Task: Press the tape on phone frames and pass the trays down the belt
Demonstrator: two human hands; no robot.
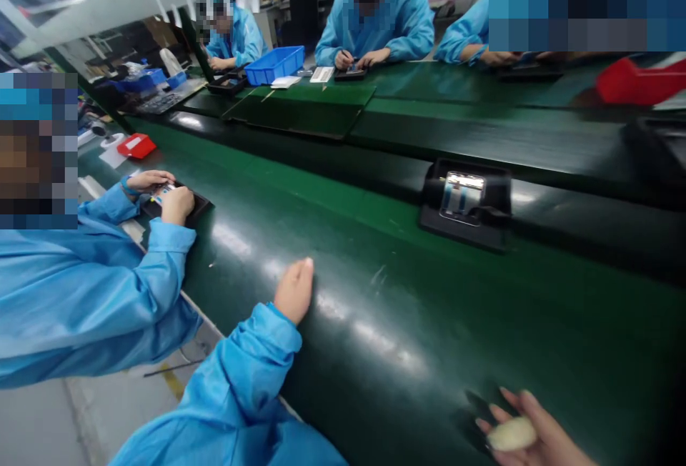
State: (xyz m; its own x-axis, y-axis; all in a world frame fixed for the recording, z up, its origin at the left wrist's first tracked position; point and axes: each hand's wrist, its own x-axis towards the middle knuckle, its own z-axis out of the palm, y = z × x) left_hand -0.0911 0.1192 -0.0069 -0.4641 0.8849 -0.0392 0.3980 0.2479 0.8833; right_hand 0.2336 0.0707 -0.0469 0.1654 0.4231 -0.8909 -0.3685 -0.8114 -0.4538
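My left hand is over the green work surface at centre left, its fingers curled in and pressed together; nothing shows in it. At the lower right, my right hand hovers low over the same surface with its fingers apart. A pale, off-white cover, looking like a finger cot, sits on one of its fingers. Farther off, away from both hands, a black tray holds an opened device with a shiny metallic inside and blue strips. This tray is slightly blurred.
To the left, a co-worker's hands work on a device in a black tray. Beyond them lies a red bin. Across the line, several people work near a blue bin; another red bin stands at far right.
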